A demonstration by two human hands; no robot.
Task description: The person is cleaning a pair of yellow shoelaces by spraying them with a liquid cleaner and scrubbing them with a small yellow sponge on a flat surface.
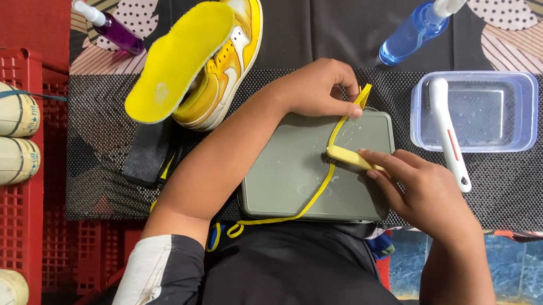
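While the left hand (314, 87) pins it, the yellow shoelace (322, 177) (thin, flat) lies wet.

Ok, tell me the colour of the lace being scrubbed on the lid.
Yellow lace, seen clearest in the head view.

The left hand (317, 87) pins a long yellow shoelace (330, 168) against the top edge of a flat grey-green rectangular tray (283, 173), while the right hand (420, 190) presses a small yellow brush (345, 156) onto the lace. Behind stand a yellow-and-white sneaker (226, 68) with its yellow insole (177, 60), a blue spray bottle (416, 27), and a clear plastic tub of water (478, 109) holding a white-handled brush (449, 133).
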